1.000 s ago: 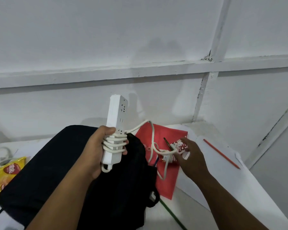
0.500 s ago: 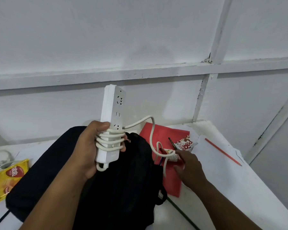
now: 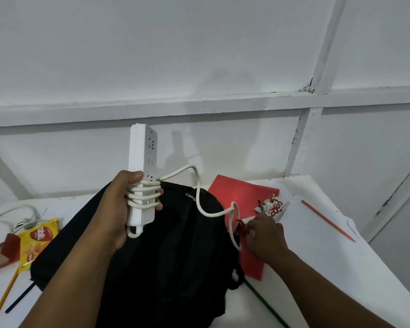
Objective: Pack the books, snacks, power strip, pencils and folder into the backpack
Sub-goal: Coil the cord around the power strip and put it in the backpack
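The left hand (image 3: pixel 115 209) holds the white power strip (image 3: pixel 142 176) upright above the black backpack (image 3: pixel 152 252), thumb across its near side and fingers (image 3: pixel 160 205) curled round the front, over the coils of white cord (image 3: pixel 142 197) wound about its lower half. A loose length of the cord arcs off to the right and drops to the red folder (image 3: pixel 239 195), where it forms a small loop and trails down along the edge of the backpack.

The right hand (image 3: pixel 263 237) rests low on the folder just beside the backpack's right side, its fingers bent round the end of the cord and a small red-and-white item; how tight the hold is cannot be told. Just beyond it, on the folder's far right corner, lies a red-and-white snack packet (image 3: pixel 271 207) with a dark pencil (image 3: pixel 260 205) across it.

The backpack lies in the middle of the white counter (image 3: pixel 317 268). Toward the counter's right edge an orange pencil (image 3: pixel 328 220) lies on white paper (image 3: pixel 312 233). Near the left edge sit a yellow snack packet (image 3: pixel 37 242), a red box (image 3: pixel 3 254), a yellow pencil (image 3: pixel 4 297) and another white cable (image 3: pixel 15 214). A green pencil (image 3: pixel 265 304) pokes out from under the backpack toward the near edge
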### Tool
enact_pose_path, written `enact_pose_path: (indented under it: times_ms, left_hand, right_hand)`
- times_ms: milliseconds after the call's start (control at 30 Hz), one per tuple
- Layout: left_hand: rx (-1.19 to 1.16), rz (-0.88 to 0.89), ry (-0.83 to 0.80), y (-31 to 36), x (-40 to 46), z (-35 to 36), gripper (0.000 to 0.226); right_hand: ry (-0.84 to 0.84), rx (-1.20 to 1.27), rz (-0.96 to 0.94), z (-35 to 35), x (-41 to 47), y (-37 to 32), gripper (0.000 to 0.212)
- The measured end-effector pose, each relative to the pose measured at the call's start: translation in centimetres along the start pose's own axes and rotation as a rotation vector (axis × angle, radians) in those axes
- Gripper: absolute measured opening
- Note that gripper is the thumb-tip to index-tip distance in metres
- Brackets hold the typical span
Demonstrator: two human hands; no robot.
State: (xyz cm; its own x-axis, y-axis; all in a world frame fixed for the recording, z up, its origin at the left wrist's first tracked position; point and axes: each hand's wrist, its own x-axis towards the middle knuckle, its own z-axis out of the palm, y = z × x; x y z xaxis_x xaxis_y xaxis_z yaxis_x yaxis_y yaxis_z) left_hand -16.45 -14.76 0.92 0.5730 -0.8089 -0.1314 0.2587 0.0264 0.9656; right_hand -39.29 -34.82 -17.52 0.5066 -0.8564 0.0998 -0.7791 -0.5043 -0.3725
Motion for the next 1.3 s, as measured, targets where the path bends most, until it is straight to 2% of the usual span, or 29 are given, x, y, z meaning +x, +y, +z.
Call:
enact_pose_path:
  times_ms: [100, 200, 267, 433, 600, 767, 1000, 1067, 1133, 1200, 1300]
  left_hand:
    - [0.006, 0.009, 0.073, 0.1, -0.3, -1.0, 0.061]
    - [0.014, 0.016, 0.114, 0.5, -0.8, -1.7, 0.054]
    - [0.019, 0.025, 0.135, 0.8, -1.1, -2.0, 0.052]
    - [0.044, 0.021, 0.157, 0.5, -1.7, -2.1, 0.041]
    - [0.034, 0.009, 0.167, -0.3, -1.7, -1.7, 0.046]
    - [0.022, 0.005, 0.165, -0.5, -1.4, -1.1, 0.049]
    - [0.034, 0.009, 0.132, -0.4, -1.5, -0.2, 0.051]
    - [0.044, 0.016, 0.12, -0.3, -1.5, 0.0, 0.049]
    - [0.035, 0.023, 0.113, -0.2, -1.3, 0.2, 0.046]
    - [0.017, 0.031, 0.105, 0.0, -1.2, 0.4, 0.046]
    - [-0.004, 0.057, 0.099, 0.3, -1.2, 0.3, 0.05]
  right_hand:
    - [0.097, 0.132, -0.047, 0.3, 1.4, -0.1, 0.021]
    - [-0.037, 0.109, -0.055, 0.4, 3.1, -0.5, 0.036]
    - [-0.117, 0.045, -0.03, 0.4, 3.8, -0.6, 0.038]
    - [-0.115, 0.0, 0.004, 1.2, 4.2, -0.1, 0.034]
    - [-0.182, 0.134, 0.138, 1.4, 4.8, -0.3, 0.048]
    - [-0.148, 0.378, 0.133, 1.3, 5.0, -0.7, 0.039]
    - [-0.011, 0.457, 0.132, 1.7, 5.0, -0.8, 0.024]
    - [0.101, 0.483, 0.042, 1.2, 5.2, -1.2, 0.031]
    - [0.171, 0.411, -0.175, 0.7, 5.7, -1.5, 0.039]
    - [0.095, 0.29, -0.307, 0.1, 6.2, -1.8, 0.038]
    - [-0.019, 0.336, -0.266, -1.2, 6.4, -2.3, 0.022]
